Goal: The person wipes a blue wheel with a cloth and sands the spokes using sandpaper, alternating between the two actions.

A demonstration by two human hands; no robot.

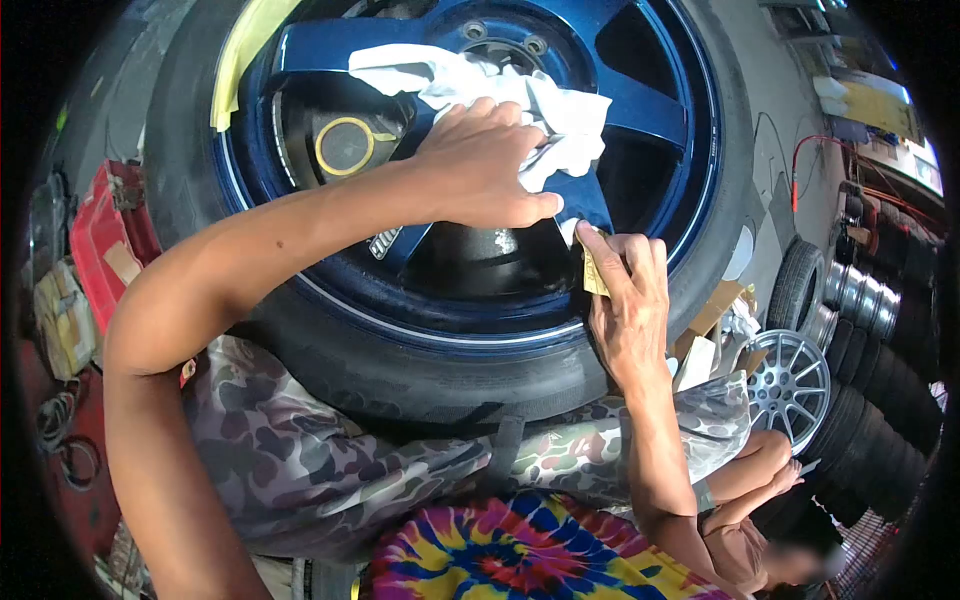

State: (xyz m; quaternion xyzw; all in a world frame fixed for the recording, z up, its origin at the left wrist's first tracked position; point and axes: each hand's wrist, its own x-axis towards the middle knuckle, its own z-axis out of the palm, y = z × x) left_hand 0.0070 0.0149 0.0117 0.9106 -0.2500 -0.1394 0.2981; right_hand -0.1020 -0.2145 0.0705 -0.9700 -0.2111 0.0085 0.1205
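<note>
A blue spoked wheel (pixel 345 45) with a black tire (pixel 470 385) lies in front of me, against my legs. My left hand (pixel 490 165) presses on a crumpled white cloth (pixel 570 130) over the spokes, fingers curled into it and thumb stretched toward the lower right spoke. Beside that spoke, my right hand (pixel 630 290) pinches a small yellow folded piece (pixel 595 268), perhaps sandpaper, against its edge. A roll of yellow tape (pixel 371 147) sits in a gap between spokes. Yellow masking strip (pixel 235 75) runs along the upper left rim.
A red case (pixel 100 235) stands at the left. At the right are a silver wheel (pixel 790 390), a loose tire (pixel 798 283) and stacked tires (pixel 855 420). An open cardboard box (pixel 712 312) is near my right arm. Another person (pixel 745 530) sits at lower right.
</note>
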